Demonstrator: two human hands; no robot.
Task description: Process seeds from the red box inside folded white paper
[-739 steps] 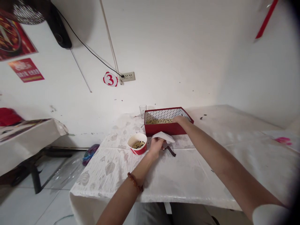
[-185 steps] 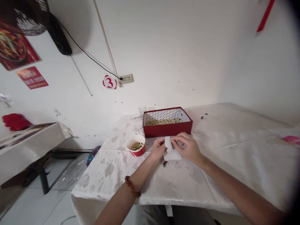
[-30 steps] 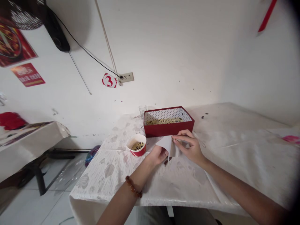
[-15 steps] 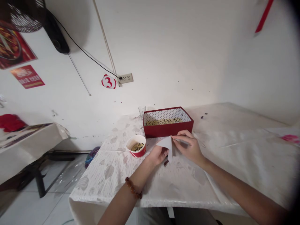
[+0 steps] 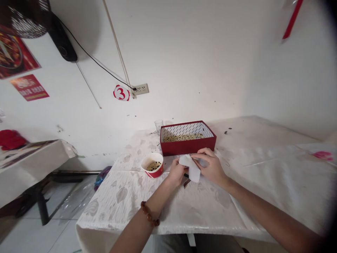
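Both of my hands hold a small white sheet of paper just above the table, in front of a red box. My left hand pinches the paper's left edge; its wrist wears a brown bead bracelet. My right hand grips the paper's right side with curled fingers. The box has a patterned white lining and holds pale and dark beans along its back. A red and white paper cup with mixed beans stands to the left of my left hand. A dark thin object lies on the table under the paper.
A white cloth with a grey leaf print covers the table, whose front edge is near me. A small clear glass stands behind the box by the wall. Another table stands at the left, with floor between.
Over the last second the paper has come down from an upright fold to lie lower and flatter between my hands. Both hands have closed in on it slightly.
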